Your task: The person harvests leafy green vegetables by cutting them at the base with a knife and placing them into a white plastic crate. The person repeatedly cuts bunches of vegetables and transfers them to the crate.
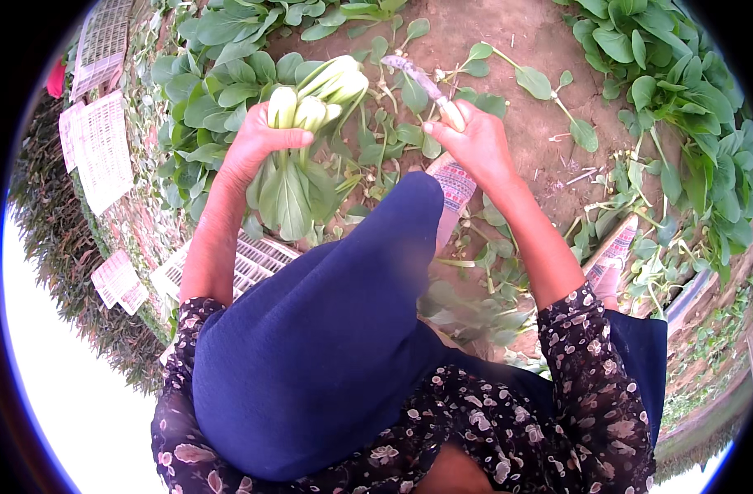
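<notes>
My left hand (268, 134) grips a bunch of several bok choy heads (318, 99), their pale cut bases up and green leaves hanging below. The thumb lies across the stems. In my right hand (478, 139) is a knife (421, 79), held by its light handle; its soil-stained blade points up and to the left, apart from the bunch. Loose leaves and cut stubs (382, 139) lie on the soil between and below my hands. Standing bok choy plants (228, 80) grow just beyond my left hand.
More leafy plants (679, 92) grow along the right. A plastic crate (259, 262) sits beside my left forearm, partly hidden by my knee. Other pale crates (102, 151) stand farther left. My patterned shoes (455, 185) rest on bare soil (500, 31) strewn with trimmings.
</notes>
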`<action>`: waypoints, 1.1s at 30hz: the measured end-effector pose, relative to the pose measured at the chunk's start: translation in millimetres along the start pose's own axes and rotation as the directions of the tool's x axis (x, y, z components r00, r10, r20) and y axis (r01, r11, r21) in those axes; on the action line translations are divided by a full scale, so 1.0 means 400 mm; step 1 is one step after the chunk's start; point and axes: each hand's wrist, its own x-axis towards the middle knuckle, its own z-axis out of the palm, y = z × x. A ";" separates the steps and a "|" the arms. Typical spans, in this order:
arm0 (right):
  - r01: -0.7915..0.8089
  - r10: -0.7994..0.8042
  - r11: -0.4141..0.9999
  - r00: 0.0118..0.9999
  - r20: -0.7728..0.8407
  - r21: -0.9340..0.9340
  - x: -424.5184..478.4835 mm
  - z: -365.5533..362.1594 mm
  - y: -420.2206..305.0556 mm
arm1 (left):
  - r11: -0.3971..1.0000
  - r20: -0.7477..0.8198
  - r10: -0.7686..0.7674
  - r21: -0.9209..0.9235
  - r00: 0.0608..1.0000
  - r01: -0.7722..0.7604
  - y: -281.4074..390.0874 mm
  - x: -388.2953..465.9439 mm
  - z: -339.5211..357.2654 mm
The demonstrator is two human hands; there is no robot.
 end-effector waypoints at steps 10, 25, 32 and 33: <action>0.278 -0.270 0.462 0.949 -0.165 0.842 0.092 0.077 -0.109 | 0.920 0.273 0.012 -0.380 0.962 0.096 0.046 0.035 0.038; 0.366 -0.281 0.517 0.926 -0.250 0.774 0.055 0.070 -0.200 | 0.829 0.003 0.234 -0.524 0.972 -0.197 0.049 0.037 0.156; 0.386 -0.093 0.324 0.921 -0.377 0.863 0.062 0.148 -0.132 | 0.828 -0.141 0.383 -0.385 0.913 -0.407 -0.009 0.106 0.297; 0.353 -0.085 0.368 0.934 -0.347 0.860 0.052 0.135 -0.121 | 0.840 -0.159 0.345 -0.386 0.925 -0.380 0.006 0.105 0.310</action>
